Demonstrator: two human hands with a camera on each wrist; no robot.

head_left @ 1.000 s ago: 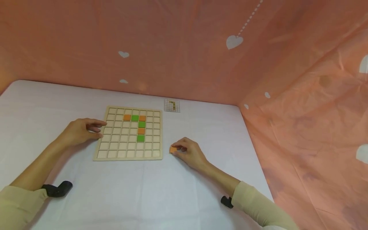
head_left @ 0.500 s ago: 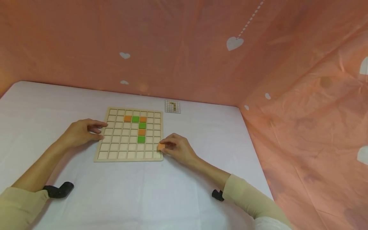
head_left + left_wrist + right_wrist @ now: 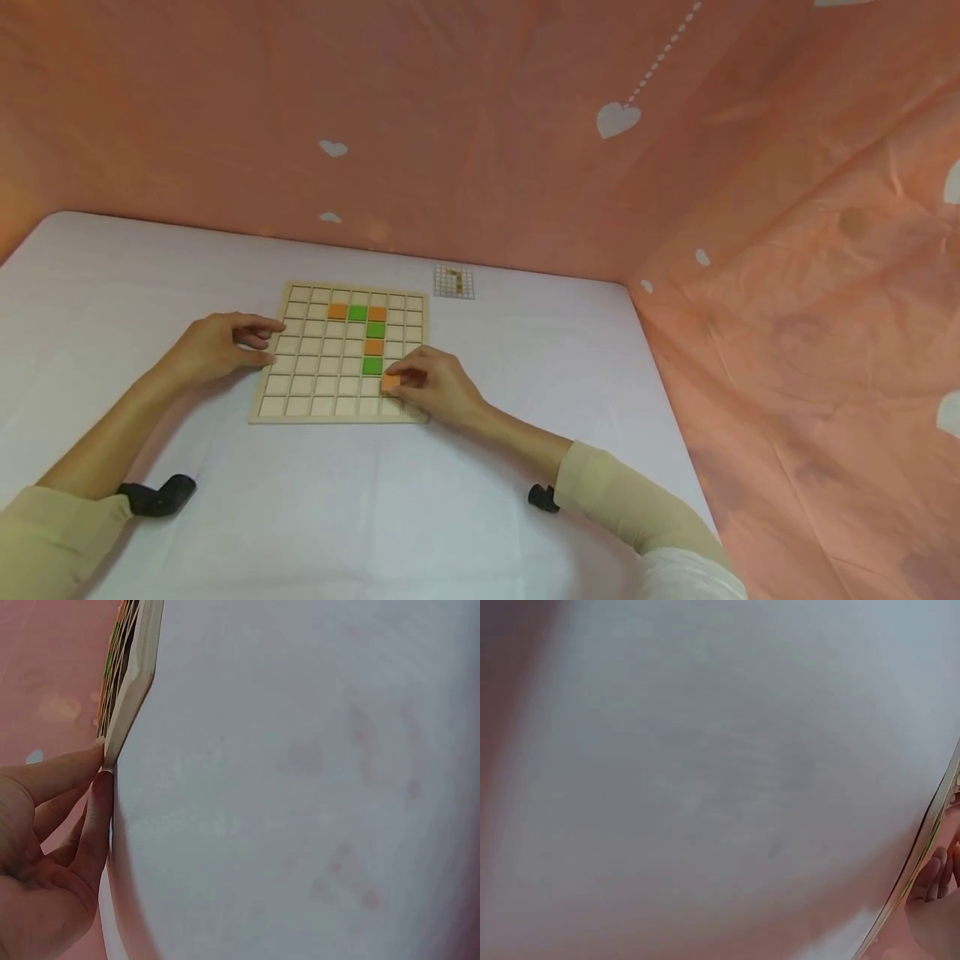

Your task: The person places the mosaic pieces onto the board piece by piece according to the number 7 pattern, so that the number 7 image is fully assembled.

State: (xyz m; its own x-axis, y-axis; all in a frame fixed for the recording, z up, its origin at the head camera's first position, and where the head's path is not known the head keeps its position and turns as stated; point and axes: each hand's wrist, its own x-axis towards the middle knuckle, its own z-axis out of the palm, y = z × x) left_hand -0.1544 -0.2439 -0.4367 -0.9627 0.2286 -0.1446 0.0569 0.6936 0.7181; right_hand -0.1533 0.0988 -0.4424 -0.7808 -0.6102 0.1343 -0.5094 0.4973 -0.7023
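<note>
A wooden grid board [image 3: 315, 386] lies on the white-covered table in the head view. Orange and green square tiles fill several of its cells: a short row near the far side, then a column down to a green tile [image 3: 372, 366]. My right hand [image 3: 438, 387] pinches an orange tile [image 3: 390, 384] between thumb and fingers, over the cells just below and right of that green tile. At the board's left edge, the fingertips of my left hand [image 3: 217, 346] touch the rim; the left wrist view also shows this hand [image 3: 52, 847] against the board's side.
A small card [image 3: 453, 283] printed with a similar grid pattern lies beyond the board's far right corner. Behind the table hangs an orange cloth [image 3: 465, 183] with white hearts. Each wrist wears a black strap-like device [image 3: 161, 497].
My right hand has moved left with the orange tile, from the table beside the board to over its lower right cells. The left hand has stayed at the edge.
</note>
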